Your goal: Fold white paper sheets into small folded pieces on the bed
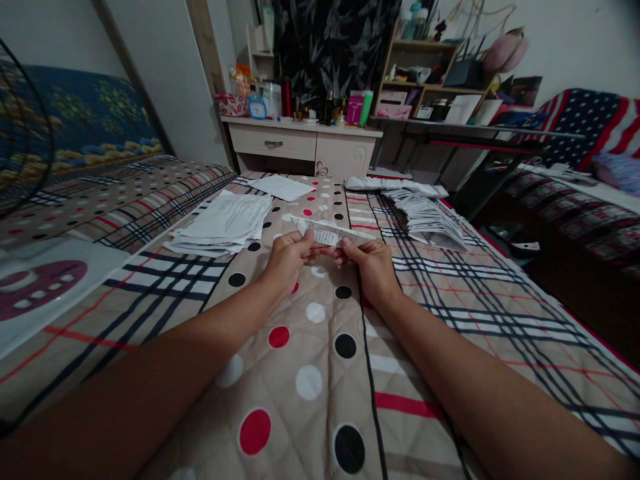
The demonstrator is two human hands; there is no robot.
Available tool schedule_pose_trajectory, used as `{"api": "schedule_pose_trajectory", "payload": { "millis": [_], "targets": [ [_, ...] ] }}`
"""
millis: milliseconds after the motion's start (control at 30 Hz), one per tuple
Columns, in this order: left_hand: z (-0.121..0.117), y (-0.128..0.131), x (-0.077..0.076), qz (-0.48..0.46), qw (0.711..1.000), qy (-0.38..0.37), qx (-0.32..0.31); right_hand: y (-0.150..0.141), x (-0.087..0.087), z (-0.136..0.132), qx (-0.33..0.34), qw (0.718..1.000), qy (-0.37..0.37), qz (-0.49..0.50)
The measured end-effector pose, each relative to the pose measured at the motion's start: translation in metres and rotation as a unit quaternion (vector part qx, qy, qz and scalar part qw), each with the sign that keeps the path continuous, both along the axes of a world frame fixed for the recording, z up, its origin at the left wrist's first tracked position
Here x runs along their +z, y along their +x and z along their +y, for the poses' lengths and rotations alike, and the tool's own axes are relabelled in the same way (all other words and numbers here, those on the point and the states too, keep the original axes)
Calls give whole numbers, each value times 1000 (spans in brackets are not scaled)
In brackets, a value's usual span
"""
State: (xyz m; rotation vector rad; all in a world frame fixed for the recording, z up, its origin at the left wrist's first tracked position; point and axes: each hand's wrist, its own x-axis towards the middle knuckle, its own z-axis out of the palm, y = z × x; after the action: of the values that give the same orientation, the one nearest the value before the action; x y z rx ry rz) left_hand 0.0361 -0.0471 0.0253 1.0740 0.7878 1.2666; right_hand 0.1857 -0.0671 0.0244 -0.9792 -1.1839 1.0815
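Note:
Both my hands hold one narrow piece of printed paper (325, 233), which looks folded, above the middle of the bedspread. My left hand (290, 259) pinches its left part, the thumb on top. At its right part my right hand (371, 263) grips the near edge with thumb and fingers. Left of my hands lies a loose stack of printed sheets (225, 220), with white paper (283, 187) just beyond it. To the right is a row of folded papers (430, 220), packed close together, and a long white bundle (395, 185) lies behind it.
The quilted bedspread (310, 347) has dots and plaid. A white bag with a purple print (45, 287) lies at the left, near a fan guard (47, 133). Beyond the bed stand a white dresser (290, 143) with bottles on top and a metal-framed table (480, 133).

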Motion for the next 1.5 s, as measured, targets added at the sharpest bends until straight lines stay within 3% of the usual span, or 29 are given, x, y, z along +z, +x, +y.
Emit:
{"api": "schedule_pose_trajectory", "payload": {
  "millis": [133,300,500,733,900,1000,1133,1200,1367,1500],
  "targets": [
    [3,-4,0,-1,1000,-26,-4,1,-3,3,12,1000,3,4],
    [7,-9,2,4,998,-63,21,4,-5,7,-33,998,29,-53],
    [12,-13,-3,27,997,-26,64,7,-2,7,-40,991,10,-127],
    [18,-14,-10,84,993,25,73,10,-7,12,-35,997,-18,-63],
    [21,-16,-14,197,973,74,96,14,-16,18,-56,989,8,-134],
    [23,-20,-16,294,943,106,119,18,-15,18,-102,948,54,-297],
    [22,-22,-16,394,890,197,119,22,-5,11,-148,805,117,-562],
    [19,-20,-16,423,869,244,76,22,0,7,-149,760,127,-620],
    [10,-15,-15,428,839,335,-28,17,7,0,-118,714,155,-673],
    [5,-20,-8,376,870,317,-43,17,7,-5,-121,710,170,-672]
  ]
}}
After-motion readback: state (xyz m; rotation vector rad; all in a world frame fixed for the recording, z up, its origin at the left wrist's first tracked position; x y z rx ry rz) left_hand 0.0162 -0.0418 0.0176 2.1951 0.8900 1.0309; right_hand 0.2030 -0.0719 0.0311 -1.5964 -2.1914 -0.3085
